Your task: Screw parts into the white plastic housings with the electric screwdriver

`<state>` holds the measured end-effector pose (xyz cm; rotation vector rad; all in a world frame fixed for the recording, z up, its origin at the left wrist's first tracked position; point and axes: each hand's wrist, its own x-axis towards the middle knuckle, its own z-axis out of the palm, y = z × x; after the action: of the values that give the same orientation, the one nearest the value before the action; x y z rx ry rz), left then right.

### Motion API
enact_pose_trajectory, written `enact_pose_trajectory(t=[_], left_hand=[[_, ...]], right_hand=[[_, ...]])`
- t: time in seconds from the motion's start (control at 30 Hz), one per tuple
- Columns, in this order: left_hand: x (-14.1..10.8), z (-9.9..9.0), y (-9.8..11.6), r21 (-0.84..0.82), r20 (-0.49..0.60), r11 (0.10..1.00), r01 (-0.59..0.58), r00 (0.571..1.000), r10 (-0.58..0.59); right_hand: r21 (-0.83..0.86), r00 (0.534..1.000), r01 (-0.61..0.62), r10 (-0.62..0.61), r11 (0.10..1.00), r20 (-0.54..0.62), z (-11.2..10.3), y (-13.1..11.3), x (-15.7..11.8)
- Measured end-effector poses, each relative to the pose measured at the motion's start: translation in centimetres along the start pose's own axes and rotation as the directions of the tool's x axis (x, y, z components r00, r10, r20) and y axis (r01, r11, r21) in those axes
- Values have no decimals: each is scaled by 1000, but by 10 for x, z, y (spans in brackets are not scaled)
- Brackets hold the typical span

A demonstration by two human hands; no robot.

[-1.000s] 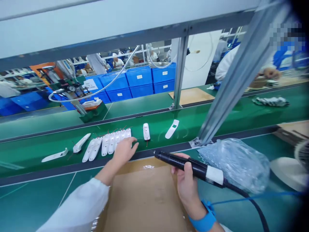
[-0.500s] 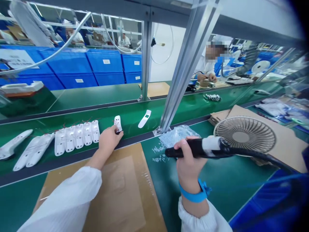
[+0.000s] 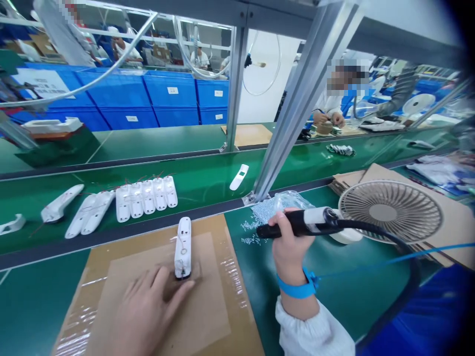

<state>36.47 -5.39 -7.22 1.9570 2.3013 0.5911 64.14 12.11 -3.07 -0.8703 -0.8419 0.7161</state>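
A long white plastic housing [image 3: 183, 244] with small holes and a ring-shaped mark lies on the taped cardboard sheet [image 3: 211, 316]. Just below its near end is my left hand [image 3: 148, 306], slightly blurred, with thumb and fingers apart and nothing held. My right hand [image 3: 291, 247] grips a black corded electric screwdriver [image 3: 297, 223] level above the bench; no bit can be made out. Close to its left end lie many tiny screws [image 3: 250, 232], spilling from a clear plastic bag [image 3: 285, 201]. A blue band circles my right wrist.
Several white housings [image 3: 146, 198] with thin wires stand in a row on the green belt [image 3: 200, 190], near a single white cover [image 3: 239, 177]. A metal post [image 3: 293, 109] rises at the bench edge. A round fan grille [image 3: 389, 211] lies on cardboard. Across sits a co-worker [image 3: 330, 106].
The white housing my left hand held at the belt now lies on the cardboard, and that hand has come back toward me and opened. The screwdriver stays in my right hand.
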Motion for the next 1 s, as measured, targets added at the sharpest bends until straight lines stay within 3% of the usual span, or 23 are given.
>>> enact_pose_trajectory(t=[0.1, 0.2, 0.27, 0.3, 0.4, 0.63, 0.77, 0.87, 0.93, 1.0], left_hand=[[31, -25, -47, 32, -130, 995, 94, 987, -89], [80, -61, -111, 63, -244, 931, 358, 910, -334], [112, -77, -144, 117, -183, 847, 519, 849, -496], [126, -81, -155, 137, -152, 827, 545, 837, -526], [155, -73, -162, 183, -59, 826, 533, 845, -532], [191, -39, -132, 209, 4, 838, 504, 857, -516], [190, -38, -101, 161, -111, 861, 482, 876, -470], [163, -40, -46, -16, -201, 964, 267, 943, -265], [135, -36, 5, -195, -166, 980, 49, 983, -82], [109, -25, 58, -334, -73, 936, -113, 993, 94]], right_hand=[[5, 996, 22, -22, 1000, -81, 3, -6, 0], [20, 986, 39, -35, 999, -163, 7, -11, 0], [32, 980, 40, -33, 999, -196, 9, -11, 1], [40, 979, 35, -27, 999, -201, 9, -11, 2], [57, 979, 17, -5, 998, -205, 8, -8, 2], [68, 974, 25, -9, 997, -225, 11, -13, 4], [93, 974, 17, 4, 996, -226, 13, -19, 5], [88, 979, 18, 0, 996, -202, 12, -25, 6], [86, 982, 14, 3, 996, -190, 11, -29, 7], [93, 985, -4, 20, 996, -170, 9, -33, 8]])
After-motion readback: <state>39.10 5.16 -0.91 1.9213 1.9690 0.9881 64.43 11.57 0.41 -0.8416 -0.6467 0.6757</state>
